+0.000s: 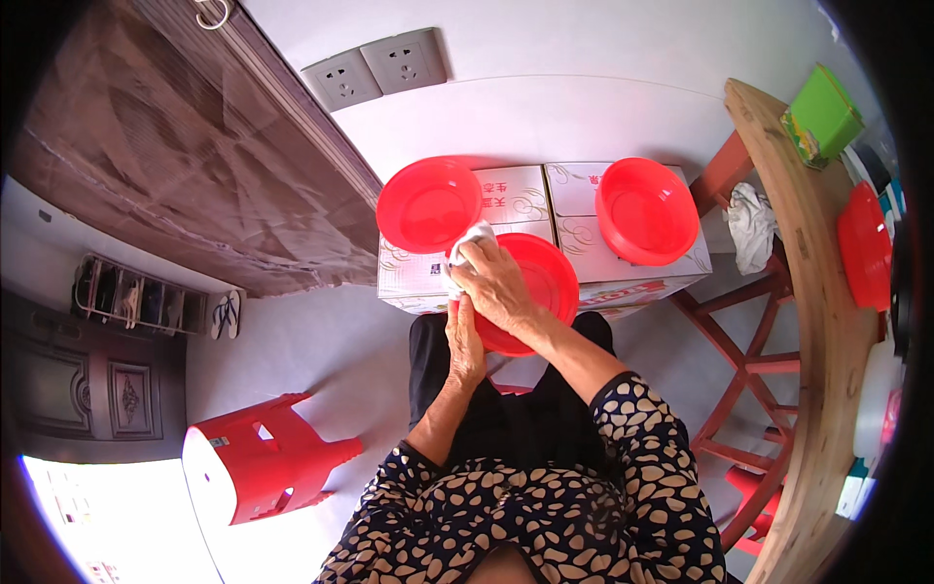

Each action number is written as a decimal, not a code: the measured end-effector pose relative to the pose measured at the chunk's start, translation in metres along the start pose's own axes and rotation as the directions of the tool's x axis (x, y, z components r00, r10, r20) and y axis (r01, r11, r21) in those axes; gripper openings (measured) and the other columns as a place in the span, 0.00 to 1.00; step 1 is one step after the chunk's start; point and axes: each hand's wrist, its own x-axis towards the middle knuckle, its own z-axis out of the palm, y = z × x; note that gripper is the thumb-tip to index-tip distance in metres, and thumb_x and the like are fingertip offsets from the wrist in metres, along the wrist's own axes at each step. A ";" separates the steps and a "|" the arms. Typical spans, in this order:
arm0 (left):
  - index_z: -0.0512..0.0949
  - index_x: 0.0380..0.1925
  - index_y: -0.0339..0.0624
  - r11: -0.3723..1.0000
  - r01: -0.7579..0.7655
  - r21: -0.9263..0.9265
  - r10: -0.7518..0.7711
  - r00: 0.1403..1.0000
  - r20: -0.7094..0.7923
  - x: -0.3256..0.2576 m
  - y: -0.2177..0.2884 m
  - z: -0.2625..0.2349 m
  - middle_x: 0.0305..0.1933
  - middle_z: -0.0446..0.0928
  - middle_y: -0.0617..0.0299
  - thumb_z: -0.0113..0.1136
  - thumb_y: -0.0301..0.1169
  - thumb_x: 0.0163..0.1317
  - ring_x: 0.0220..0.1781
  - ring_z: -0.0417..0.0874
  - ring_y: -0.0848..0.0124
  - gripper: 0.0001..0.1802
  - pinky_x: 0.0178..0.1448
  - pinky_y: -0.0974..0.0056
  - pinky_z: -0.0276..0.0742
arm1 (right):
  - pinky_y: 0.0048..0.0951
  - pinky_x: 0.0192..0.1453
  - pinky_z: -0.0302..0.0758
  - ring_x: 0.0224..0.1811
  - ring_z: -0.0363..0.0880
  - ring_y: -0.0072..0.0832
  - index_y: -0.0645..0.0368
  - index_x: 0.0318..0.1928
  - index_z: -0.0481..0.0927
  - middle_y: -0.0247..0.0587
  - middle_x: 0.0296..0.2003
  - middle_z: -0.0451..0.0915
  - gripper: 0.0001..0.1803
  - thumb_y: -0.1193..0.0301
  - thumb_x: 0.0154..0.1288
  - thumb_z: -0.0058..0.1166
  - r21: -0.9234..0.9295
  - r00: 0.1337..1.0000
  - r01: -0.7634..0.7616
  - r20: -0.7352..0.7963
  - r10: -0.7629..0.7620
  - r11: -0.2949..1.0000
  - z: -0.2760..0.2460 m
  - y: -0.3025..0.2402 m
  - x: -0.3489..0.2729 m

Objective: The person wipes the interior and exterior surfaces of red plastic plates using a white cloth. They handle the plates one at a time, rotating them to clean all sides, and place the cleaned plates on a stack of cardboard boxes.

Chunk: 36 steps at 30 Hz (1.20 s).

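Close in front of me a red plastic basin (550, 277) is tilted over the near edge of the cardboard boxes. My right hand (493, 282) presses a white cloth (477, 237) onto the basin's left rim, its fingers closed over the cloth. Below it, my left hand (465, 346) grips the basin's near left edge; its fingertips are partly hidden. Another red basin (429, 206) sits at the far left of the boxes. A third red basin (647, 212) rests at the far right.
Two cardboard boxes (516, 193) stand against the wall. On the right are a wooden table (827, 341) with a green box (825, 115) and a hanging white rag (750, 229). A red stool (282, 457) lies on its side at left. Slippers (226, 315) are near the shoe rack (136, 297).
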 end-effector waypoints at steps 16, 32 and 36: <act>0.60 0.62 0.28 0.994 -0.004 0.105 0.016 0.994 -0.112 -0.005 0.035 0.019 0.61 0.68 0.49 0.41 0.41 0.71 0.62 0.67 0.64 0.28 0.66 0.64 0.59 | 0.37 0.43 0.67 0.42 0.67 0.35 0.51 0.25 0.77 0.37 0.33 0.68 0.03 0.69 0.47 0.56 -0.478 0.967 0.025 0.234 0.100 0.878 -0.063 0.057 -0.035; 0.64 0.61 0.31 0.998 -0.055 -0.023 0.055 0.998 -0.019 0.003 0.026 0.006 0.58 0.71 0.58 0.45 0.38 0.71 0.57 0.69 0.71 0.25 0.63 0.66 0.63 | 0.33 0.43 0.70 0.39 0.67 0.32 0.57 0.18 0.77 0.35 0.29 0.69 0.07 0.69 0.45 0.57 -0.379 0.987 0.157 0.101 -0.128 0.912 -0.008 0.046 0.006; 0.64 0.60 0.30 0.999 -0.033 0.013 0.035 0.987 -0.160 0.001 0.027 0.016 0.57 0.71 0.53 0.44 0.41 0.70 0.57 0.70 0.67 0.27 0.63 0.65 0.63 | 0.36 0.43 0.70 0.37 0.68 0.34 0.57 0.21 0.75 0.37 0.27 0.70 0.06 0.71 0.50 0.55 -0.395 0.984 0.093 0.174 -0.024 0.914 -0.028 0.061 -0.007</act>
